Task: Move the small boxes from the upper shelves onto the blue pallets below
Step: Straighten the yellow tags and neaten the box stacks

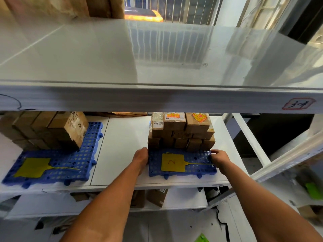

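Two blue perforated pallets lie on the middle shelf. The right pallet (195, 169) carries a stack of small brown cardboard boxes (181, 132) at its back and a yellow tag (173, 162) at its front. My left hand (140, 157) grips that pallet's left edge, beside the lowest boxes. My right hand (219, 158) holds its right edge, fingers curled over the rim. The left pallet (70, 165) holds a bigger pile of brown boxes (52, 128) and another yellow tag (33, 167). The upper shelf (157, 55) is a glossy white surface with boxes only at its far left back.
Large cardboard cartons (52, 7) stand at the upper shelf's back left. The shelf's front beam (157, 100) bears a red-bordered label (298, 103). A lower shelf holds a few brown boxes (156, 197). White frame rails (250, 137) run at the right.
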{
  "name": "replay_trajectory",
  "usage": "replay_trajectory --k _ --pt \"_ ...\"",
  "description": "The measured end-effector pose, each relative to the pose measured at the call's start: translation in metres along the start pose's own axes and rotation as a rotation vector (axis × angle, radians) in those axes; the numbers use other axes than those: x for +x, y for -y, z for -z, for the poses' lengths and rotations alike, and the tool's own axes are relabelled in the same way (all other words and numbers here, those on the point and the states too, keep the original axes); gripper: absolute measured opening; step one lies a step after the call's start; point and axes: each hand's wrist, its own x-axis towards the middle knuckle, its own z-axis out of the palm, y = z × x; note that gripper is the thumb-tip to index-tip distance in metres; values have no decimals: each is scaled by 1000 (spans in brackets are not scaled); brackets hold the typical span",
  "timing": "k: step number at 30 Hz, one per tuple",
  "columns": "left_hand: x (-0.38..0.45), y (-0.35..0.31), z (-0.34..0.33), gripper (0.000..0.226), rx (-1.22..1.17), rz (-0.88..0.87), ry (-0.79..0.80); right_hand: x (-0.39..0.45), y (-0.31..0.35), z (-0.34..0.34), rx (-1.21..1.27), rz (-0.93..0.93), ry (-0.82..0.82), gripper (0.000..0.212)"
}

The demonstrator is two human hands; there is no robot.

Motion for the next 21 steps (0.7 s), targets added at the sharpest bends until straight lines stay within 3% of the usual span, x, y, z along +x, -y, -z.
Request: replay_trajectory --k 6,11,16,19,21 --pt "-11 3 7 40 147 -55 -83 -18 4 4 -141 33 -19 51" --pt "-36 1 38 45 263 -127 -115 -62 10 4 -313 1 -44 38" --pt "-95 -4 112 52 282 -209 -192 -114 43 -36 -470 126 -41 47" --pt "-134 5 169 47 247 -219 -281 -142 61 -59 -445 219 -45 46" --pt "-152 17 203 39 130 -243 -248 -146 60 -62 -444 204 -78 48"
